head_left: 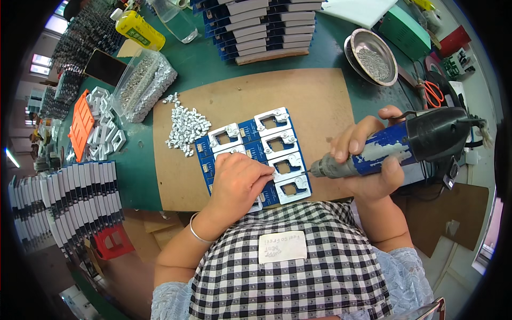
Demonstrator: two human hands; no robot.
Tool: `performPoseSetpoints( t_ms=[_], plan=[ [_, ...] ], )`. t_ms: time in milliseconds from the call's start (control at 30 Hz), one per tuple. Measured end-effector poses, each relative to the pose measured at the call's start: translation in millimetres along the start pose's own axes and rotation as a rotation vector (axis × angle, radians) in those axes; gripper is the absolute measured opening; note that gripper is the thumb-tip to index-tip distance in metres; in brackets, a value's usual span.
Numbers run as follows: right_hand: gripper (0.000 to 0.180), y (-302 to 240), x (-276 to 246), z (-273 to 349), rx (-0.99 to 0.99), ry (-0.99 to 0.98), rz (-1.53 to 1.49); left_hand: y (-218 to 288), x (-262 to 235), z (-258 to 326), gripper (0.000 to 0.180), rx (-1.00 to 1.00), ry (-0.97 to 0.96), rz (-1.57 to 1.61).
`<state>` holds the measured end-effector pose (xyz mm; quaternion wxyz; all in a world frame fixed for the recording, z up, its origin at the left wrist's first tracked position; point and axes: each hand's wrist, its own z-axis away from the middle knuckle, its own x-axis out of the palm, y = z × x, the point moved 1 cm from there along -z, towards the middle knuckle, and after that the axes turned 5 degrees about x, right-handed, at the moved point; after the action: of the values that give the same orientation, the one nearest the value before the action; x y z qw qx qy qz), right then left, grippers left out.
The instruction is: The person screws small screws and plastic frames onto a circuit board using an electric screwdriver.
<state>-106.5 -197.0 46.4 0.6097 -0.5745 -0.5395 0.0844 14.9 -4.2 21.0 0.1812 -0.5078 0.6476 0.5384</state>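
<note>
Blue circuit-board panel [250,154] w/ white square plastic frames, lay flat on brown fibreboard sheet [320,106], near front edge. Left hand [237,184] pressed on panel, fingers curled. Right hand [368,160] closed around blue-black electric screwdriver [405,141], tip at white frame. Loose white clips [184,128] piled beside.

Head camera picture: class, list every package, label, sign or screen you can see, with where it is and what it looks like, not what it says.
White label: rectangular patch with handwriting, on the checked apron at the lower middle.
Yellow bottle: upper left, lying tilted, green printed label, white cap.
Phone: dark blank screen, upper left beside the clear plastic tub of small metal parts.
</note>
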Motion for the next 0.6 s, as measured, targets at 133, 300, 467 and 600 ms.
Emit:
performPoseSetpoints(
  t_ms=[133,300,467,600],
  plan=[
    [0.066,-4,0,8,0.003,-0.036,0.021,2,3,3,0.015,0.004,0.015,-0.034],
    [0.067,-13,-1,17,-0.004,-0.12,-0.091,9,4,2,0.016,0.118,0.016,-0.147],
    [0.068,-17,-4,19,0.004,-0.113,-0.074,13,4,4,0.017,0.162,-0.002,-0.209],
    [0.07,-18,5,20,-0.028,-0.104,0.107,10,10,8,0.019,0.101,0.027,-0.088]
  ],
)
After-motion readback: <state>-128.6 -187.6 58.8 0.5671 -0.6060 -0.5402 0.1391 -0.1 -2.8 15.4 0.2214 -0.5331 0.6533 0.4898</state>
